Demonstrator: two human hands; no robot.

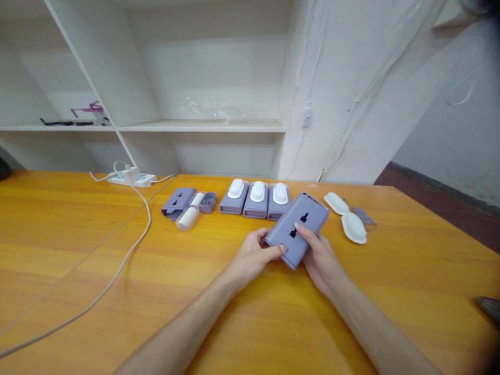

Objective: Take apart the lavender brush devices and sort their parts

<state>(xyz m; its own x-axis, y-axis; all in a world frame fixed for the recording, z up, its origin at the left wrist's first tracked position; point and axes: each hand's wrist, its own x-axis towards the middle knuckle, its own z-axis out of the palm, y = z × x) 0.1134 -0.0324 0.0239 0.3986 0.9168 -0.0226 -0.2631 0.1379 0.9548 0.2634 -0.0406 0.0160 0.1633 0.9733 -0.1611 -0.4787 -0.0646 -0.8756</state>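
A lavender case [291,221] with two black printed shapes on its face is tilted above the table between my hands. My left hand [255,255] grips its near left corner, with the thumb on top by a small round spot. My right hand [322,260] holds the right side, its thumb lying on the face beside the black shapes. The fingers beneath the case are partly hidden. Just beyond it stand three similar lavender cases [255,209] in a row, each topped by a white oval piece [258,191].
Left of the row lie an opened lavender case [182,200], white-and-clear cylinders [188,217] and a small lavender cup [208,202]. An open white shell [353,228] lies to the right. A power strip [133,178] trails a cable [133,250] across the wooden table [156,291].
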